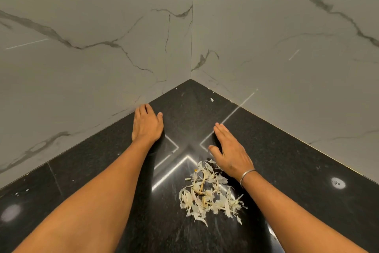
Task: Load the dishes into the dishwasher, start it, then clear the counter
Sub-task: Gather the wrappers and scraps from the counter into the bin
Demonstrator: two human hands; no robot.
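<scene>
Head view of a corner of a polished black stone desk (287,160), met at the back by two grey-veined marble walls (92,37). Nearest the camera, both bare forearms enter from the lower edge and reach forward toward the corner. Between them, closer to the right forearm, lies a loose pile of pale, papery peels (209,195) with a few yellowish stem pieces in it, resting directly on the desk; its far edge lies just beside the heel of the right hand, and whether they touch cannot be told. The right hand (229,150) lies palm down with its fingers (222,131) straight and held together, the thumb spread to the side, gripping nothing; a thin metal bangle (247,175) circles the wrist. Farther on and to the left, the left hand (146,124) rests palm down on the desk, its fingers (143,109) extended and close together, their tips just at the foot of the left wall, also holding nothing. The two hands are well apart, with bright line reflections on the desk between them. Beyond the hands, small white specks (211,100) dot the desk near the corner where the walls join.
</scene>
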